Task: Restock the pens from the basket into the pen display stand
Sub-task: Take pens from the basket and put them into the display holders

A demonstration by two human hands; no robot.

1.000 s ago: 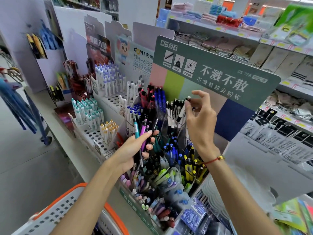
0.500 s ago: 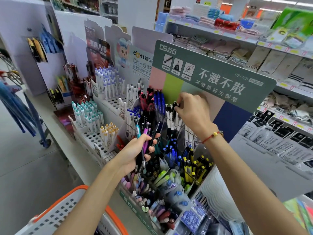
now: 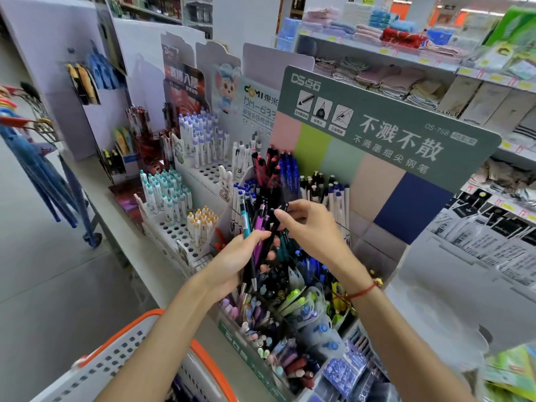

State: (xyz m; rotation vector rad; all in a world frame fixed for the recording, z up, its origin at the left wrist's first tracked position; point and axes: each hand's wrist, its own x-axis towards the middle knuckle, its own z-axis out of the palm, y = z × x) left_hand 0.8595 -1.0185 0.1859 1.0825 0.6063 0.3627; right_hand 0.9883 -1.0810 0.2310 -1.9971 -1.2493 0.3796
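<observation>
My left hand grips a bunch of pens, teal, purple and black, held upright in front of the pen display stand. My right hand pinches the top of one black pen from that bunch, just right of my left hand. The stand's tiers hold black, blue, red and white pens in rows. The white basket with an orange rim sits at the bottom left, under my left forearm.
Other pen racks with white pens and teal-capped pens stand to the left on the counter. Shelves of folded towels and packaged goods lie behind and right. A blue cart stands on the floor at left.
My right hand came down from the black pens at the stand's back row to the bunch in my left hand and now pinches a black pen there. My left hand stayed put.
</observation>
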